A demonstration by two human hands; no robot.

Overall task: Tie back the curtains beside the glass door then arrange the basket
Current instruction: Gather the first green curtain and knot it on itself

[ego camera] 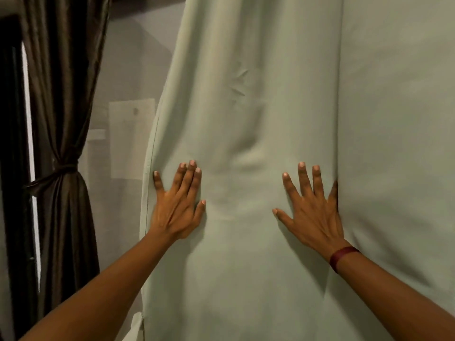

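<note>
A pale green curtain hangs straight ahead and fills most of the view. My left hand lies flat on it near its left edge, fingers straight and spread. My right hand presses flat on the cloth further right, beside a vertical fold, with a dark red band on the wrist. The fabric bunches slightly between the two hands. At the far left a dark brown curtain hangs gathered, cinched at mid height by a brown tie-back. No basket is in view.
Behind the curtains a sheer grey panel or glass shows a pale rectangular sheet. A dark door frame runs down the left edge.
</note>
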